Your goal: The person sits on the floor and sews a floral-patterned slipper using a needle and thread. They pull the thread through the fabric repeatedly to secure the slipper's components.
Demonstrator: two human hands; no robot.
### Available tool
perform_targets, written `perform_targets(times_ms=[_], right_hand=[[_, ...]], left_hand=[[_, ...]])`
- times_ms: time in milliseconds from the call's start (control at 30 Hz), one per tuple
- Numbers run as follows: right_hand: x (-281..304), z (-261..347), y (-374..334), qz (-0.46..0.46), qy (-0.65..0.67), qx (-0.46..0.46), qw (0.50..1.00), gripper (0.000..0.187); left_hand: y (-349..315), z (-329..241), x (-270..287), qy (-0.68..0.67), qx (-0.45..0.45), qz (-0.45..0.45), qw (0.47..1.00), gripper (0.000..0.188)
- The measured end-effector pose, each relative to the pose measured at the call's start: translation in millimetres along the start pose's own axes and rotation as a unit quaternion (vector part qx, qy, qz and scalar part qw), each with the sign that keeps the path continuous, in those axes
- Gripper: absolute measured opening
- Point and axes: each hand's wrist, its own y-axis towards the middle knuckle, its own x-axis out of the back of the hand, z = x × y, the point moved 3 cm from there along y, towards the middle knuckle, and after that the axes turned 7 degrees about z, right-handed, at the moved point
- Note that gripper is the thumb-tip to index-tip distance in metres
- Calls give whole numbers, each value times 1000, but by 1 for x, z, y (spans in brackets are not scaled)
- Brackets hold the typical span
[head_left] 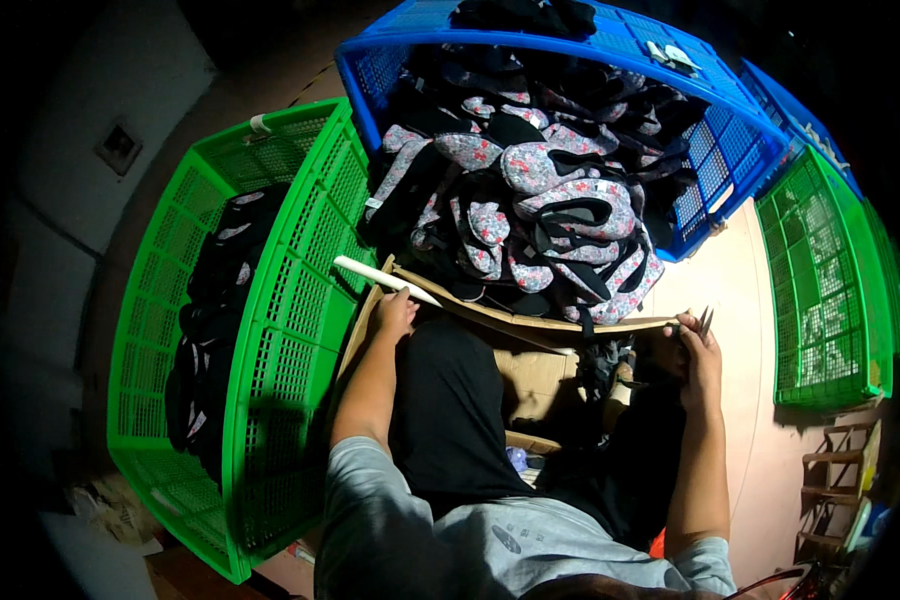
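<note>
My left hand (pixel 398 314) is closed at a smooth white rod (pixel 378 276), which slants across the left corner of a cardboard piece (pixel 530 327) in front of my lap. Small pointed snips (pixel 707 321) stick up from my right hand (pixel 699 350), whose fingers are closed around them beside the cardboard's right end. Just beyond the cardboard lies a large heap of grey floral cloth slippers (pixel 545 168) with black linings. The heap spills toward me from a blue plastic crate (pixel 720 150) tipped on its side.
At my left stands a green mesh crate (pixel 300 340) with black and floral slippers (pixel 220 300) inside. Another green crate (pixel 820 290) is at the right, above a small wooden rack (pixel 838 475). White pieces (pixel 672 58) and dark cloth (pixel 525 15) lie on the blue crate's upper side.
</note>
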Motion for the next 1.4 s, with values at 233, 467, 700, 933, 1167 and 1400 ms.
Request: perform_targets(times_ms=[233,467,700,933,1167,1400], right_hand=[[-14,1,10,30,-29,-1,999,16],[-20,11,9,17,-55,-32,998,16],[-42,9,5,88,-40,-37,995,18],[-25,-8,10,105,-69,9,992,21],[-27,-15,8,130,-55,21,990,24],[-27,-11,2,152,-48,7,987,23]], left_hand=[[9,-14,6,117,1,-22,993,30],[-8,-14,-12,128,40,41,990,32],[-14,-22,20,297,6,114,948,32],[-103,-135,-153,278,-62,271,919,32],[-92,-138,-263,387,-189,170,886,39],[-81,-130,-304,579,-273,18,768,43]])
